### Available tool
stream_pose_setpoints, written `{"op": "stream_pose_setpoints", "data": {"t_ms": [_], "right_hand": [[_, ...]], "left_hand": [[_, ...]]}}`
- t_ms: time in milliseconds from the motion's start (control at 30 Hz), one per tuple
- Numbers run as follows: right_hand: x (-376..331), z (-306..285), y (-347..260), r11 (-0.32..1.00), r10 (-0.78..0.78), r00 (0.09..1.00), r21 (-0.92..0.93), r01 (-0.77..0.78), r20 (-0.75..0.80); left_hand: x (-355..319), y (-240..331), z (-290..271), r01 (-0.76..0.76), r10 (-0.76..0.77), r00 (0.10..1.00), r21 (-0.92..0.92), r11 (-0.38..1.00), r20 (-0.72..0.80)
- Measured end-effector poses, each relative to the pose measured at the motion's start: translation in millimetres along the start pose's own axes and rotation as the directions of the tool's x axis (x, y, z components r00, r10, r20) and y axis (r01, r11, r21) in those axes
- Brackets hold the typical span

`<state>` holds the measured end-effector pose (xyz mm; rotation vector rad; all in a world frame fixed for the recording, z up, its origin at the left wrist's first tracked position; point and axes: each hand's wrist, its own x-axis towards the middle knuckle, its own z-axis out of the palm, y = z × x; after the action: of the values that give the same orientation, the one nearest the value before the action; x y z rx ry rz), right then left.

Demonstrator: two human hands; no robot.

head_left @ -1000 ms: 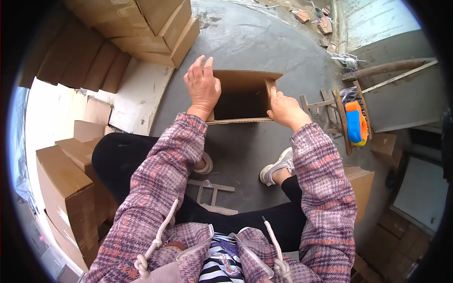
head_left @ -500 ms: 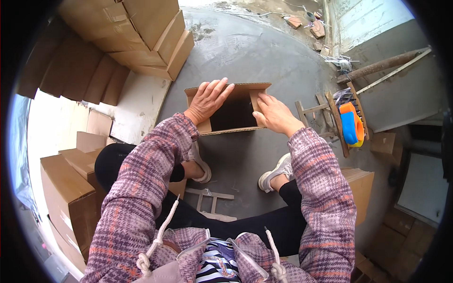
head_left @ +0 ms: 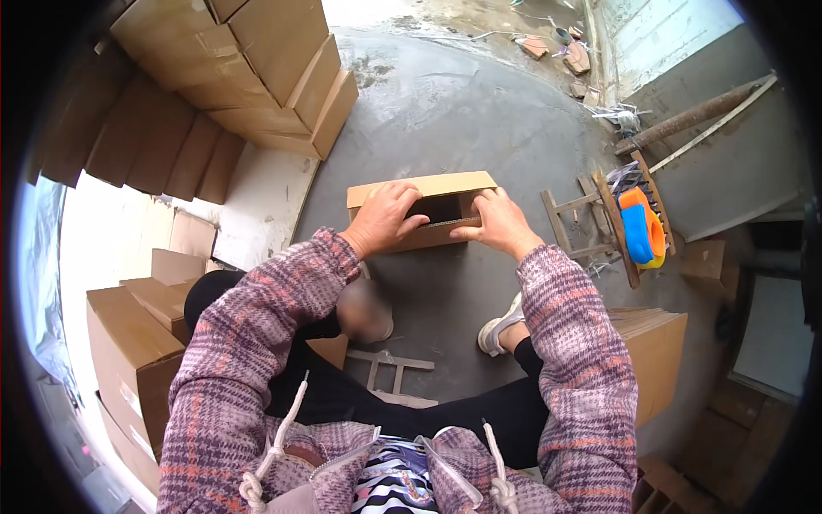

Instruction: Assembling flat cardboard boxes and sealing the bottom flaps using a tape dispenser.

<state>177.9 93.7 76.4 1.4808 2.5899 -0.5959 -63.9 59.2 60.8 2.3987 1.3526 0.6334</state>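
Note:
A brown cardboard box stands on the floor between my feet, its dark inside showing through the partly covered top. The far flap is folded inward over the opening. My left hand grips the box's left end, fingers curled on the flap and thumb by the near rim. At the right end, my right hand has its fingertips on the flap's corner and its thumb along the near edge. What lies inside the box is too dark to make out.
Stacked cartons rise at the far left, with more boxes beside my left leg. Flat cardboard is by my right leg. A wooden stool holds orange, blue and yellow rings. Bricks lie at the back.
The far flap, upright before, is now bent inward over the opening. My hands have moved from the end flaps onto that flap and the near rim.

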Motion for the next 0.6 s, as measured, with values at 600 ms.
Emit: {"op": "stream_pose_setpoints", "data": {"t_ms": [600], "right_hand": [[6.1, 69.5, 10.5, 0.896, 0.304, 0.919, 0.403, -0.187, -0.250]], "left_hand": [[-26.2, -18.8, 39.2, 0.013, 0.009, 0.997, 0.265, 0.964, -0.080]]}}
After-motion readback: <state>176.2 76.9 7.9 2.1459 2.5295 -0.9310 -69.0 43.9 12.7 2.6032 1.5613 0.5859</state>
